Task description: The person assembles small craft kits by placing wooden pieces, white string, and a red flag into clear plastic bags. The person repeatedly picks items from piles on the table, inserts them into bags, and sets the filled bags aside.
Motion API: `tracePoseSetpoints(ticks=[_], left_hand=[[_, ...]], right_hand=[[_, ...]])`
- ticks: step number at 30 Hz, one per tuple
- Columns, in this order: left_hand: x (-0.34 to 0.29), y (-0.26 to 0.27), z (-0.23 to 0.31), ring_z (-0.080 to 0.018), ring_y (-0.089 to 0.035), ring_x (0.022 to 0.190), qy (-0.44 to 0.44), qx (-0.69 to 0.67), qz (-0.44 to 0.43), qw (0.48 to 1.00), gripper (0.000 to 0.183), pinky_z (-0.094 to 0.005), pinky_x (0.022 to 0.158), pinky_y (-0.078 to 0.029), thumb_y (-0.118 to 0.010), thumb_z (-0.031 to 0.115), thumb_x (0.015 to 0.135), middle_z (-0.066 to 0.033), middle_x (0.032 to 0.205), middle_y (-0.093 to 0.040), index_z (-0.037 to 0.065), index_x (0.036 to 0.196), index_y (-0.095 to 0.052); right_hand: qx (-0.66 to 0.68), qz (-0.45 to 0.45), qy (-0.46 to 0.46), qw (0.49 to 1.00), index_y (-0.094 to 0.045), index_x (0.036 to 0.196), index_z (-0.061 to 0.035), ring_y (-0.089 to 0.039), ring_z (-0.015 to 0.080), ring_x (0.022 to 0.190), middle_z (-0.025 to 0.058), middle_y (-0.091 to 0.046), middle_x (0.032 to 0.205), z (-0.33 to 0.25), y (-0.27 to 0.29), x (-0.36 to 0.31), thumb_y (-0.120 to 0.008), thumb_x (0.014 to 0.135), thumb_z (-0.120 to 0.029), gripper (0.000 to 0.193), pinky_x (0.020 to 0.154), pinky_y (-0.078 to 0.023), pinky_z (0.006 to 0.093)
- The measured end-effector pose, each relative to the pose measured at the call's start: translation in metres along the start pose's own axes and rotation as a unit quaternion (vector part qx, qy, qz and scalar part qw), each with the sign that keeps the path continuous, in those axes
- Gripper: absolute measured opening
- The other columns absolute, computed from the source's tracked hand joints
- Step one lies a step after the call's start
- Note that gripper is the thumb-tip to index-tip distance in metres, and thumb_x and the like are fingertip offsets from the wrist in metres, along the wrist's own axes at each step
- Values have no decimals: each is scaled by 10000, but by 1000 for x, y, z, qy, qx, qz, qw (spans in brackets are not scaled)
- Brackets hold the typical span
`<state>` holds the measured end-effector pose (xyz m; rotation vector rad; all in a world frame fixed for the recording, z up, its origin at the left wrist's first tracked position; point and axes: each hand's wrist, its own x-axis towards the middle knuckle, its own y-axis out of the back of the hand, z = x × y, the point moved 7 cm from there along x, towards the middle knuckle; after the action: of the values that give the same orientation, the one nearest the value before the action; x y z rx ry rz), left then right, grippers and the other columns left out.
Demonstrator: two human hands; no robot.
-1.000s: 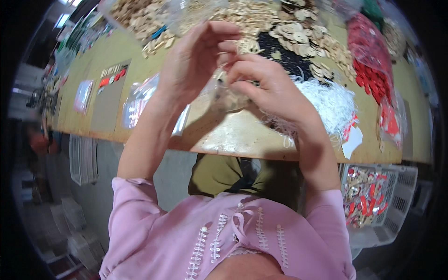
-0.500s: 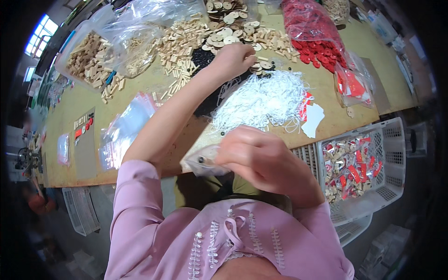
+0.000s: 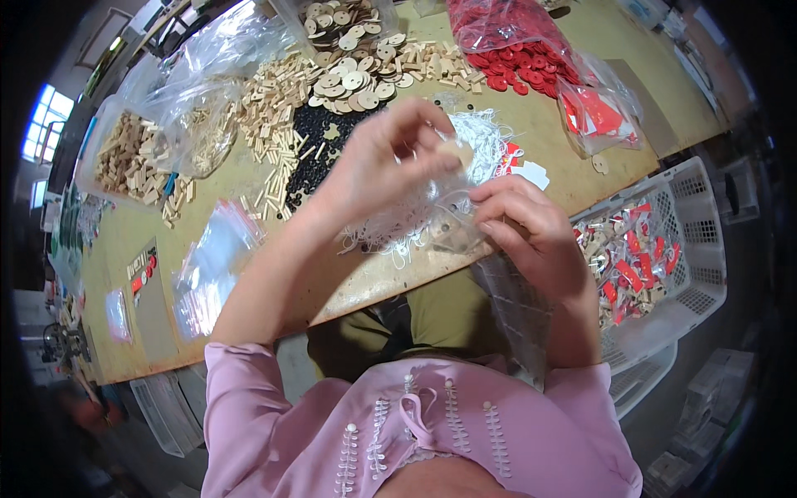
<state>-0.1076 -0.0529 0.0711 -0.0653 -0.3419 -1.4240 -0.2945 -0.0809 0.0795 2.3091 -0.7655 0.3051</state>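
With my left fingers [image 3: 433, 119] pinching a pale wooden piece [image 3: 458, 154], my right fingers [image 3: 508, 206], grasping the clear bag [image 3: 452, 231], should hold its mouth wide and steady.

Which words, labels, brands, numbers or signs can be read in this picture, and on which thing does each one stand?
None can be read.
Red-and-white bagged cards: any print is too small to read.
Packets in the white crate: too small to read.
Stacked clear pouches: nothing legible, with glare on them.
Clear bag at the right hand: blurred, nothing legible.
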Motion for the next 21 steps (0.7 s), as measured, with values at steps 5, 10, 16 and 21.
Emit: tracePoseSetpoints(ticks=[5,10,16,21], left_hand=[[-3,-31,31,-230,-713,816,-110,219,-87,965,169,-333,699,-561,-747,156,897,-89,915,-735,63,1034,-711],[68,19,-21,-219,-719,967,-100,370,6,924,336,-325,816,-562,-622,15,928,-132,1124,-735,55,1257,-682],[177,56,-116,-353,-660,1126,-32,572,24,820,590,-442,947,-534,-524,-78,844,-182,1268,-670,129,1392,-600],[199,49,-136,-269,-715,1044,20,451,-154,879,539,-373,934,-555,-492,-113,838,-120,1154,-736,102,1303,-661]], right_hand=[[-3,-7,-8,1000,-665,960,-13,-666,287,976,155,-668,1114,2,5,3,-656,891,1,71,841,-529,351],[11,28,-55,998,-686,942,-9,-691,274,978,160,-699,1142,6,13,-18,-706,843,48,115,847,-537,354],[-4,51,-77,996,-686,968,-4,-699,319,1026,156,-697,1169,-12,15,-36,-722,846,69,146,830,-565,380],[-28,44,-90,995,-692,966,-10,-710,298,980,151,-699,1180,-18,18,-45,-720,836,76,159,763,-570,353]])
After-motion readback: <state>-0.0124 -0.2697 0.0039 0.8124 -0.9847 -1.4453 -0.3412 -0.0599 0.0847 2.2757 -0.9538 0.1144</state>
